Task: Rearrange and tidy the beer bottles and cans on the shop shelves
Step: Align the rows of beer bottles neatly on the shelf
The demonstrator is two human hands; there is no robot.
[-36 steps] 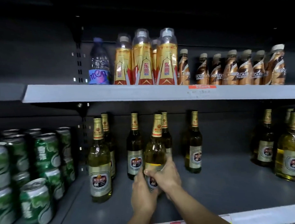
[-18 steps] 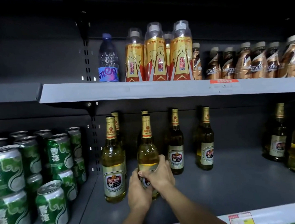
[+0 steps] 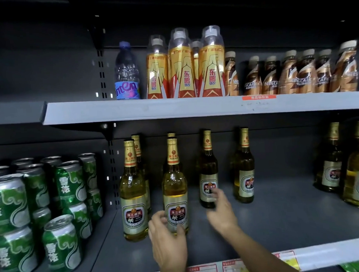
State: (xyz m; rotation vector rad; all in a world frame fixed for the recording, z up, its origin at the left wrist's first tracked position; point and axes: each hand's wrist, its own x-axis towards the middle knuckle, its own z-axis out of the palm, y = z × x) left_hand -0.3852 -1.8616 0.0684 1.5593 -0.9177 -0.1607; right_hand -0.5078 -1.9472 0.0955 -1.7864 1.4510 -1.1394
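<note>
One head-worn view faced the shelving straight on, close in and angled slightly down — lower shelf (image 3: pixel 281 219) central, upper shelf (image 3: pixel 193 107) above, green cans (image 3: pixel 62 241) at left.

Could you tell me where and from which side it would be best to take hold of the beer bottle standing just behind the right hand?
Probably around the labelled body of the beer bottle, coming from the front right. It stands upright with bare shelf on that side, and the wide body gives a firmer hold than the slim foil neck. The right hand is already open beside it.

Bare forearms, no sleeves, no gloves
</note>
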